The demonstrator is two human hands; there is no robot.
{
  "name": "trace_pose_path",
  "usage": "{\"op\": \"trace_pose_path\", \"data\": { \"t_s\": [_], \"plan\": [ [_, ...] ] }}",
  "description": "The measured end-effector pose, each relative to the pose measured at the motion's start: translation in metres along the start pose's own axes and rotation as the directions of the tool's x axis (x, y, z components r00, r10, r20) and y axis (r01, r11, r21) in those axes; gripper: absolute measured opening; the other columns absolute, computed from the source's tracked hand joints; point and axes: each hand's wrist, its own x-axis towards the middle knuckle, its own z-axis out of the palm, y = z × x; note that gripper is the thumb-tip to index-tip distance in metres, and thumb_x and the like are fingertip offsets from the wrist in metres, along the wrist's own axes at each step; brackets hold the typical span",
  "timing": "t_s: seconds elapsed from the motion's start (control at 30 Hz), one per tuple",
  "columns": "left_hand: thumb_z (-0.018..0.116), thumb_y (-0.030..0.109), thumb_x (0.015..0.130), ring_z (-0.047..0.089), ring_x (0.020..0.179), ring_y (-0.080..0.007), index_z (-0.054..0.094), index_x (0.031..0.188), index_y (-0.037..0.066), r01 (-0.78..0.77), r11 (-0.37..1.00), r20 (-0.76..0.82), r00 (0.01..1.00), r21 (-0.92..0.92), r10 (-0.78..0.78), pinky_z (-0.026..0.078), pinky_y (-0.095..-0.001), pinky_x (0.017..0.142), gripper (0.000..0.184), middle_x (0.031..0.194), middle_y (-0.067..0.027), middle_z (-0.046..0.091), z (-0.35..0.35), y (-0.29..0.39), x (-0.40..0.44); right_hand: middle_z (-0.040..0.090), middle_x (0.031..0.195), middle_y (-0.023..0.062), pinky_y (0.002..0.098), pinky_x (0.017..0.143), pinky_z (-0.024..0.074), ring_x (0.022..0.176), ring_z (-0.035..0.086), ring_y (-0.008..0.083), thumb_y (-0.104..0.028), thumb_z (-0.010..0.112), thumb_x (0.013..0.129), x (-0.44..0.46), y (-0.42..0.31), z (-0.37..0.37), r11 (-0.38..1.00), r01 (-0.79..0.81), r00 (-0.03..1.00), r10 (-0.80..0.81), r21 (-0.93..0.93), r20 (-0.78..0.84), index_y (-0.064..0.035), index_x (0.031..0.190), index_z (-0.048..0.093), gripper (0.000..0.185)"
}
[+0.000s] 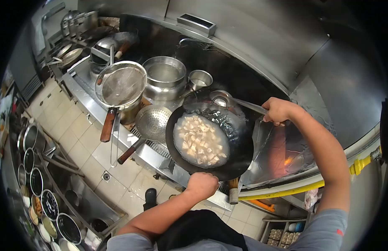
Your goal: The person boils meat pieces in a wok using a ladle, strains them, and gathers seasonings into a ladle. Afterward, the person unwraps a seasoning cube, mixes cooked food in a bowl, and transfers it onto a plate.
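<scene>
While clenching the right hand (pixel 277 111) around the long handle of a ladle (pixel 249 105), at 2 o'clock from the middle of a black wok (pixel 241 159), also clasping the wok's near edge at 6 o'clock with the left hand (pixel 203 185). Not managing to tell rim from handle beneath that curled grip. Holding a pool of cloudy liquid (pixel 177 134) in the wok, slightly toward 9 o'clock, with pale cubes (pixel 201 140) crowding its middle. Poising the ladle's bowl near the far edge, between 12 and 1 o'clock, apart from the cubes.

Judging by cubes sitting in liquid, probably simmering at this step, not yet draining or plating. Most likely calling, for the next move, for a firm left grip to steady the wok, and for lowering the ladle's bowl toward 7 o'clock, nudging gently so as not to break possibly soft cubes.

Having a perforated skimmer (pixel 153 122) lying just beside the wok at 9 o'clock, a mesh strainer (pixel 122 85) sitting over a pot (pixel 130 113) at 10, a wide metal pot (pixel 165 91) standing at 11 and a smaller pot (pixel 200 74) standing at 12. Also having a brush (pixel 233 193) showing just below the rim at 5 o'clock, and an orange glow (pixel 289 160) shining between 3 and 4 o'clock, not telling flame from reflection.
</scene>
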Motion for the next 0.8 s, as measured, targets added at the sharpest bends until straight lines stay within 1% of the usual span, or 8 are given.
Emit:
{"op": "trace_pose_path", "data": {
  "t_s": [0.1,0.17,0.2,0.37,0.5,0.6,0.73,0.8],
  "plan": [
    [0.063,0.034,0.084,0.066,0.072,-0.0286,0.068,0.074,0.009,0.045,0.999,0.017,0.999,0.02,-0.046,0.052,-0.0414,0.066,0.027,0.075,-0.0102,0.067,-0.013,0.005,-0.02,0.055,0.053,0.0078,0.0334,0.04,0.0419,0.042,0.055,0.0167,-0.008,0.065,0.083,-0.01,-0.014,-0.005,1.0,0.006,1.0,-0.006,-0.001,0.01,0.0053,0.089,0.062,0.015],
    [0.062,0.034,0.085,0.066,0.071,-0.0282,0.067,0.073,0.009,0.047,0.999,-0.007,0.999,0.025,-0.047,0.053,-0.041,0.065,0.028,0.074,-0.0097,0.067,-0.015,0.006,-0.032,0.053,0.056,0.0051,0.0322,0.041,0.041,0.043,0.051,0.014,-0.006,0.064,0.081,-0.013,-0.028,-0.01,1.0,0.009,0.997,-0.008,-0.015,0.073,0.0028,0.102,0.064,0.023],
    [0.062,0.034,0.085,0.066,0.071,-0.0282,0.067,0.073,0.009,0.059,0.998,-0.014,0.998,0.025,-0.058,0.053,-0.041,0.065,0.028,0.074,-0.0097,0.067,-0.017,0.008,-0.036,0.053,0.056,0.0051,0.0322,0.041,0.041,0.043,0.051,0.014,-0.006,0.064,0.081,-0.012,-0.033,-0.011,1.0,0.02,0.997,-0.018,-0.023,0.074,0.0028,0.102,0.064,0.023],
    [0.064,0.035,0.084,0.066,0.065,-0.0276,0.066,0.069,0.01,0.064,0.996,-0.162,0.984,-0.064,-0.073,0.052,-0.0419,0.061,0.029,0.068,-0.01,0.064,-0.021,0.009,-0.041,0.05,0.053,0.0044,0.0329,0.041,0.041,0.042,0.049,0.014,-0.006,0.063,0.082,-0.015,-0.069,-0.027,0.986,0.028,0.998,-0.019,-0.163,0.054,-0.0001,0.108,0.063,0.027],
    [0.064,0.034,0.084,0.064,0.059,-0.0291,0.063,0.065,0.009,0.052,0.995,-0.25,0.965,-0.089,-0.073,0.052,-0.0419,0.055,0.031,0.064,-0.0112,0.064,-0.023,0.017,-0.04,0.056,0.056,0.0073,0.0334,0.042,0.0416,0.043,0.054,0.0161,-0.008,0.063,0.082,-0.01,-0.092,-0.042,0.977,0.052,0.997,-0.038,-0.205,0.072,0.0015,0.101,0.063,0.022],
    [0.06,0.03,0.086,0.067,0.067,-0.0299,0.066,0.072,0.008,0.084,0.986,-0.154,0.982,-0.142,-0.106,0.054,-0.0422,0.06,0.027,0.07,-0.0124,0.067,-0.038,0.02,-0.034,0.05,0.052,0.0052,0.0329,0.042,0.0413,0.043,0.05,0.0151,-0.008,0.063,0.082,-0.004,-0.109,-0.044,0.971,0.063,0.995,-0.042,-0.229,0.094,-0.0015,0.105,0.063,0.024],
    [0.062,0.031,0.087,0.064,0.062,-0.0321,0.062,0.068,0.007,0.04,0.978,-0.275,0.957,-0.203,-0.097,0.052,-0.0437,0.057,0.031,0.066,-0.0134,0.065,-0.048,0.022,-0.019,0.051,0.054,0.0052,0.0335,0.042,0.042,0.044,0.05,0.0149,-0.007,0.063,0.082,0.012,-0.122,-0.052,0.944,0.099,0.993,-0.07,-0.316,0.1,-0.0017,0.11,0.062,0.028],
    [0.062,0.03,0.087,0.064,0.063,-0.0327,0.061,0.068,0.006,0.042,0.97,-0.295,0.949,-0.237,-0.114,0.052,-0.0439,0.057,0.031,0.067,-0.0139,0.065,-0.055,0.023,-0.012,0.052,0.055,0.0053,0.0327,0.046,0.043,0.045,0.05,0.0147,-0.007,0.062,0.084,0.015,-0.134,-0.055,0.944,0.099,0.993,-0.074,-0.315,0.091,0.0006,0.103,0.064,0.02]
  ]
}}
